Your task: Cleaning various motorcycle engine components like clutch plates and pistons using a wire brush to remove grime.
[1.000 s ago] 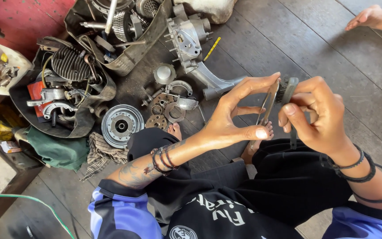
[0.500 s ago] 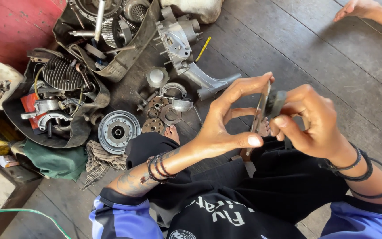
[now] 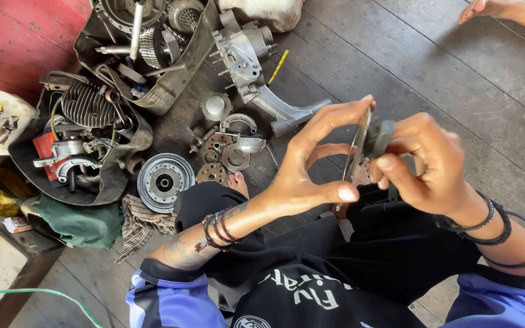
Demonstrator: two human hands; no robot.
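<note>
Both hands have stayed raised over the lap since half a second ago, the thin metal strip tilted a little more upright between them. Near the floor's left edge, a dark tray [image 3: 114, 176] holds a finned cylinder [image 3: 87, 104] and other engine parts, with a round metal hub [image 3: 165, 180] just beside it. Further right, the left hand [image 3: 311, 164] pinches the metal strip [image 3: 356, 149] between thumb and fingertips, fingers spread narrow. Touching it, the right hand [image 3: 434, 165] is closed around a dark tool [image 3: 379, 137] pressed against the strip. Another person's hand [image 3: 484, 8] rests at the floor's top right corner.
</note>
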